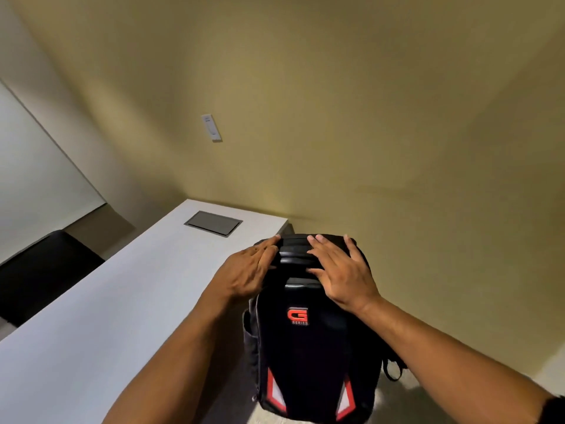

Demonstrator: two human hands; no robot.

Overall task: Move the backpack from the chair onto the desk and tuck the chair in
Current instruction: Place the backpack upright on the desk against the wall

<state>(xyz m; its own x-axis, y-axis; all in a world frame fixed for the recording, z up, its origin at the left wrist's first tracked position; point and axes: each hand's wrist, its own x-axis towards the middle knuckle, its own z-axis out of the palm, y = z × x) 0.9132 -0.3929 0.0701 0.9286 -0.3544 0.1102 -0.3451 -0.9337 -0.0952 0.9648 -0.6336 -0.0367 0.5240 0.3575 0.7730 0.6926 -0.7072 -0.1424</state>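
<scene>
A black backpack (pixel 308 350) with a red logo and red-and-white trim stands upright just right of the white desk (pixel 101 301), past its right end. What it stands on is hidden beneath it. My left hand (pixel 247 270) lies flat on the top left of the backpack, fingers spread. My right hand (pixel 342 270) rests on the top right, fingers spread over the ridged top. Neither hand is closed around a handle or strap.
A grey cable hatch (pixel 213 223) is set into the desk near its far end. A black chair (pixel 42 270) stands on the far left side of the desk. A yellow wall with a white switch plate (pixel 211 127) rises behind.
</scene>
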